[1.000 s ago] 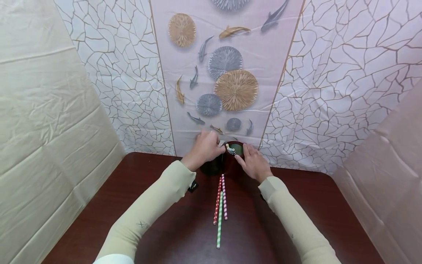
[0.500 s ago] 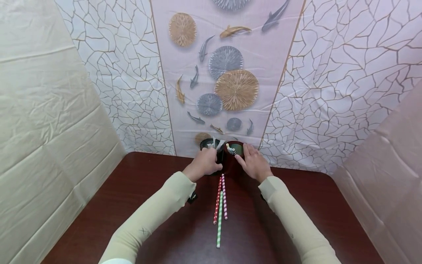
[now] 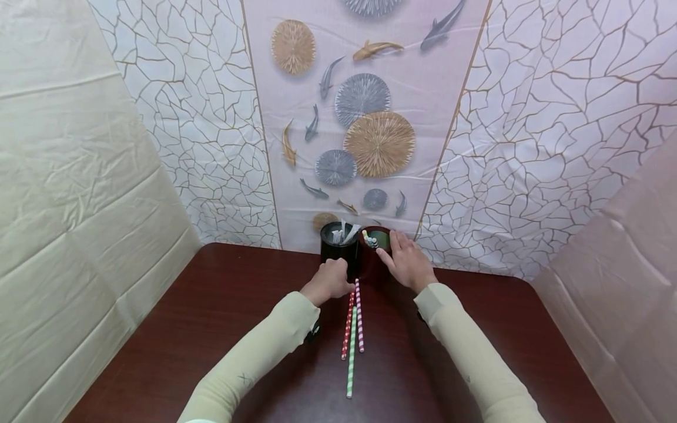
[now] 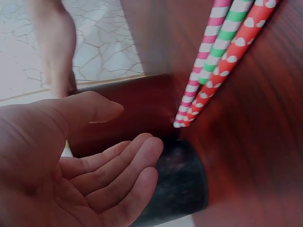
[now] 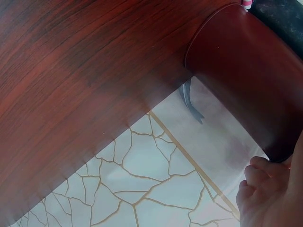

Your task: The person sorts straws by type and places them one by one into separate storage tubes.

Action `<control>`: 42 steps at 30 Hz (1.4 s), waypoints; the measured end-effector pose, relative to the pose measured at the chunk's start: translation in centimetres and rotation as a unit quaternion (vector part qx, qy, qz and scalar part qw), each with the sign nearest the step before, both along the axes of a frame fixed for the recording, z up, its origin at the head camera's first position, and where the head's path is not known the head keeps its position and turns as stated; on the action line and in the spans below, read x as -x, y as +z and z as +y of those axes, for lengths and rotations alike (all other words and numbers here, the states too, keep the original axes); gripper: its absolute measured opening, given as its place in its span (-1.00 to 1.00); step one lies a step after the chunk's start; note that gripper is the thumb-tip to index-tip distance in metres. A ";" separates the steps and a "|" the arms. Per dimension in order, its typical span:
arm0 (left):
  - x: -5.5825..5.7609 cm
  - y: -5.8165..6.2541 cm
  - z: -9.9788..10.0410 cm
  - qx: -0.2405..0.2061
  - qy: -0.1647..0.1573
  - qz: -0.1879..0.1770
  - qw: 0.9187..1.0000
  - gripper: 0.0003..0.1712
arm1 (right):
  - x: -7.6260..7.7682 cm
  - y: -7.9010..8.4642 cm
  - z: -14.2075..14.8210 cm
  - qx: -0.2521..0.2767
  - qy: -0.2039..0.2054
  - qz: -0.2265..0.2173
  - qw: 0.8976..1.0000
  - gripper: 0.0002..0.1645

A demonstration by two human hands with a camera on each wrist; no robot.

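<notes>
Three paper straws lie on the table: a red straw [image 3: 347, 329] with white hearts, a green-striped straw [image 3: 352, 352] and a pink-striped straw [image 3: 359, 317]. My left hand [image 3: 330, 281] is beside their far ends. In the left wrist view its palm and loosely bent fingers [image 4: 137, 189] hold nothing. At the back stands a dark red cylindrical cup [image 3: 370, 261], with a few thin light and dark sticks inside. My right hand [image 3: 407, 260] holds its rim on the right side, thumb at the front. Touching its left is a black cup [image 3: 338, 251] with white, translucent strips poking out.
The dark reddish wooden table [image 3: 238, 329] ends just behind the cups. A patterned cloth backdrop [image 3: 486, 176] rises there, and plain beige cloth [image 3: 95, 247] hangs at both sides.
My left hand has come away from the top of the black cup, down toward the straws, uncovering the white strips in it. The right hand has stayed on the red cup.
</notes>
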State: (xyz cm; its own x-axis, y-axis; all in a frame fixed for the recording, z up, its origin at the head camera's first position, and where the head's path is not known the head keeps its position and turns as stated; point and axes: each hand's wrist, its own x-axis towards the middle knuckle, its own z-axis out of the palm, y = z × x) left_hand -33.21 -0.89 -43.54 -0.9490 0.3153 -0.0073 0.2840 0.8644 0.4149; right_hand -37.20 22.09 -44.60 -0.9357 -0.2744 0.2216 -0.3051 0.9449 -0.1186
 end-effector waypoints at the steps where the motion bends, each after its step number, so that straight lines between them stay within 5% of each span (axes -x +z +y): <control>1: 0.1 -0.4 0.0 0.000 0.003 -0.001 1.000 -0.62 | 0.0 0.0 0.0 0.000 0.000 -0.001 1.000 -0.01; 17: 3.6 -5.6 -0.6 -0.020 0.035 -0.067 0.997 -0.69 | 0.0 0.0 0.2 0.003 -0.003 0.001 1.000 0.00; 32: 2.2 -6.0 0.9 -0.062 0.061 -0.089 0.992 -0.61 | 0.0 -0.4 0.2 0.007 -0.002 0.002 1.000 0.00; 42: 2.6 -6.5 1.2 -0.068 0.066 -0.088 0.992 -0.64 | 0.4 -0.6 0.2 0.008 0.002 0.010 1.000 0.00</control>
State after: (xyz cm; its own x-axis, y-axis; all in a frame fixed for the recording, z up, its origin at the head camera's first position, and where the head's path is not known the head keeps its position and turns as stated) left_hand -35.83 0.31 -50.00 -0.9700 0.1980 -0.1414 0.0855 0.8216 0.5636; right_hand -37.56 22.29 -45.20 -0.9301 -0.2738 0.2450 -0.3106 0.9421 -0.1265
